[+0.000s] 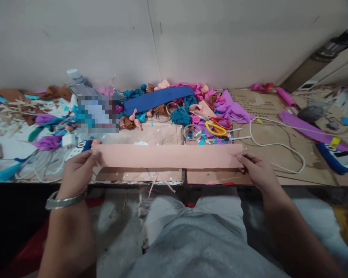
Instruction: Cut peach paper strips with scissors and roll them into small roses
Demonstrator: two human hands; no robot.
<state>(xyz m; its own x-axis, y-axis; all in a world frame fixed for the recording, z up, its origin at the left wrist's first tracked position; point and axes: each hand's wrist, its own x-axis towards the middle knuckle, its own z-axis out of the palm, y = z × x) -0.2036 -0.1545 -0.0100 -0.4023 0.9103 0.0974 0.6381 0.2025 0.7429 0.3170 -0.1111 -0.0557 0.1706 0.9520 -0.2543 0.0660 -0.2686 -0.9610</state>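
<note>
A long peach-pink strip of paper (168,156) is stretched flat and level just above the front edge of the worktable (290,175). My left hand (77,172) pinches its left end, thumb on top; a metal bangle sits on that wrist. My right hand (256,170) pinches the right end in the same way. Both arms reach up from my lap, where grey trousers show below the table.
Behind the strip lie yellow and orange scissors (217,126), metal rings (192,132), a blue strip (158,98), heaps of pink, purple and teal scraps (220,108), a white cable (274,144), a plastic bottle (77,79) and purple rolls (306,129) at right. A wall stands close behind.
</note>
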